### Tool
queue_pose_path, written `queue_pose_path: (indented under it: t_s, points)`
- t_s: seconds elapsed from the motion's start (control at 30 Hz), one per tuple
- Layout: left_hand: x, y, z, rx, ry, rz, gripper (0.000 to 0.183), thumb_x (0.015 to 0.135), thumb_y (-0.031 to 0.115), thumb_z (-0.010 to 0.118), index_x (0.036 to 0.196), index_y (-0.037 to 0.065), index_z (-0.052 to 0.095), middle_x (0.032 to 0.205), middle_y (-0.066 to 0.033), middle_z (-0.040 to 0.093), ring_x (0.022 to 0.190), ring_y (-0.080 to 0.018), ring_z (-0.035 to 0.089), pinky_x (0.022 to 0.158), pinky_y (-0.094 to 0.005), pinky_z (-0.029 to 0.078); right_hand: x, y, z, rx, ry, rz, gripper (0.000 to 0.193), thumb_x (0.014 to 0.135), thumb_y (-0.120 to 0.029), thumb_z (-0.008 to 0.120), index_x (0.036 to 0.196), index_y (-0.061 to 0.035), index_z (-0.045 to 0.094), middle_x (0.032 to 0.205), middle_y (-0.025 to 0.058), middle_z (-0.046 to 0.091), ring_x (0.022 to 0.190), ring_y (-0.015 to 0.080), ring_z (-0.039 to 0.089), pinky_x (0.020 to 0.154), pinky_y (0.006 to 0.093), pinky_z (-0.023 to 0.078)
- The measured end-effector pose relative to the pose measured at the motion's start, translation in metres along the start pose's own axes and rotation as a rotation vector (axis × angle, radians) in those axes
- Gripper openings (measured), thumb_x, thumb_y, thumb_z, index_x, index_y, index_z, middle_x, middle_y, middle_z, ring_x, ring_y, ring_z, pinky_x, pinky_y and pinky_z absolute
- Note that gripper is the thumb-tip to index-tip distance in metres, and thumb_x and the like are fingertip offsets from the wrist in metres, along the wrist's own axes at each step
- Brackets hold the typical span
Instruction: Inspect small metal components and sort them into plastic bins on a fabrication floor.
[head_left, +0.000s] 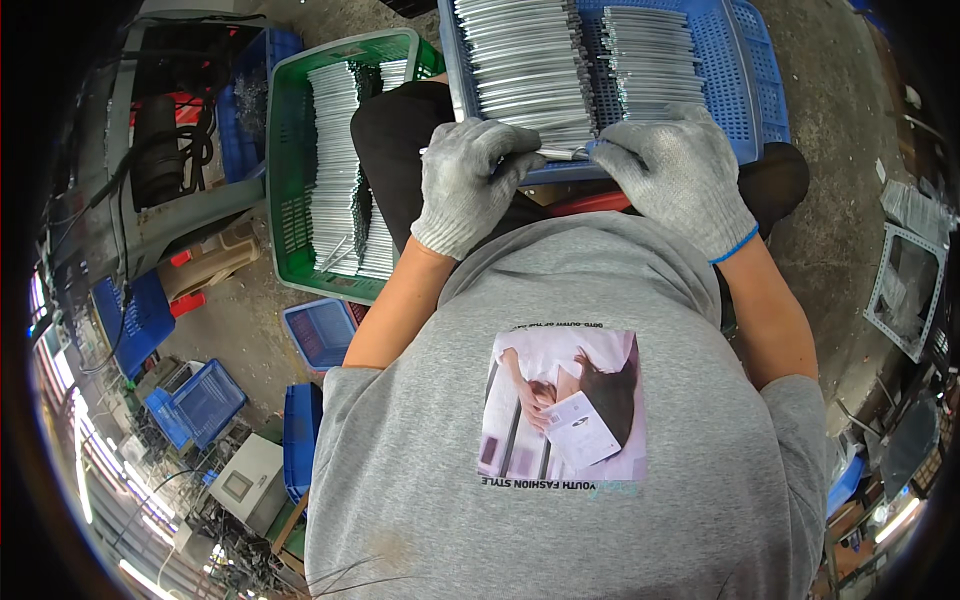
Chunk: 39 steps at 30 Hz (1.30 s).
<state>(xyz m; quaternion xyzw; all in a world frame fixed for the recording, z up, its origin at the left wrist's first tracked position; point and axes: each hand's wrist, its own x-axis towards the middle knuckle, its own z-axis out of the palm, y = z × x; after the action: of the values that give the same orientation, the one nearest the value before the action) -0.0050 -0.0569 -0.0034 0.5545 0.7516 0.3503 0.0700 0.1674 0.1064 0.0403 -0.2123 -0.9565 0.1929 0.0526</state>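
Note:
A thin silvery metal rod (563, 154) lies crosswise between my hands, at the near rim of a blue plastic crate (735, 75). My left hand (472, 182), in a grey knitted glove, is closed around the rod, with thumb and forefinger curled together. My right hand (678, 172), in a matching glove with a blue cuff edge, pinches at the rod's right end; its fingertips partly hide that end. In the blue crate, similar metal rods (525, 70) are stacked in a thick left column, with a second stack of rods (650, 62) to the right.
At the left stands a green crate (290, 225) holding more stacked rods. A small blue bin (318, 333) sits on the floor below it. Machinery with cables (160, 150) fills the far left. A perforated metal frame (908, 290) lies at the right.

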Motion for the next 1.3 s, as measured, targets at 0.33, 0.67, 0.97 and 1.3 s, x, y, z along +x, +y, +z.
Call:
queue_pose_path:
  t_s: [0.33,0.67,0.97,1.3]
  points:
    - [-0.007,-0.004,0.004,-0.048,0.031,-0.024,0.017,0.075,0.014,0.086,0.090,0.012,0.078,0.078,0.0014,0.072,0.069,-0.0165,0.063,0.081,-0.0322,0.048,-0.002,-0.002,0.001,-0.019,-0.065,-0.042,0.026,0.096,-0.034,0.068,0.081,-0.0162,0.080,0.054,-0.0003,0.064,0.049,0.0185,0.057,0.083,0.0372,0.052]
    - [-0.010,-0.007,0.004,-0.096,0.023,-0.001,0.019,0.075,0.009,0.086,0.092,0.011,0.078,0.079,0.0014,0.072,0.069,-0.0159,0.061,0.081,-0.0315,0.047,0.007,-0.002,-0.001,0.065,-0.157,0.096,0.019,0.092,-0.027,0.072,0.087,-0.0118,0.083,0.057,0.0042,0.065,0.047,0.0204,0.051,0.074,0.0356,0.053]
    - [-0.004,-0.009,0.014,0.000,0.095,0.027,0.016,0.075,0.014,0.086,0.088,0.012,0.077,0.079,0.0015,0.073,0.070,-0.0172,0.066,0.082,-0.0321,0.049,0.004,0.009,0.004,0.275,-0.141,0.121,0.028,0.096,-0.036,0.067,0.087,-0.0143,0.082,0.056,0.0002,0.067,0.049,0.0169,0.060,0.058,0.0313,0.052]
    - [0.015,-0.026,0.061,-0.092,-0.171,-0.365,0.020,0.078,0.013,0.085,0.096,0.010,0.077,0.084,-0.0014,0.075,0.072,-0.0209,0.065,0.080,-0.0362,0.052,-0.008,0.048,0.015,0.131,0.121,0.240,0.027,0.094,-0.035,0.069,0.090,-0.0128,0.083,0.061,0.0036,0.071,0.047,0.0194,0.061,0.052,0.0332,0.051]
